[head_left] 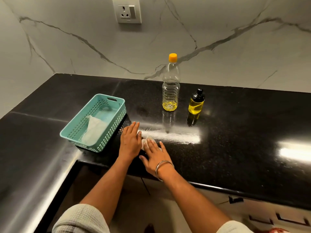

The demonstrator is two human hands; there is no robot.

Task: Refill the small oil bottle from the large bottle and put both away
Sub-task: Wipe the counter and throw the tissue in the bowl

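Both hands press flat on a white cloth (146, 143) on the desk (235, 140).
The left hand (130, 142) and right hand (155, 158) lie with fingers straight; the large bottle (170, 88) holds little oil, the small bottle (196, 102) much, the basket (94, 122) a cloth.

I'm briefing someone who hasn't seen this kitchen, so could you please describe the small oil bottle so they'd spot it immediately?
On the black countertop, near the marble back wall, two bottles stand side by side. The small oil bottle is the right one: short, black-capped and nearly full of yellow oil, while the large bottle is tall, orange-capped and almost empty.
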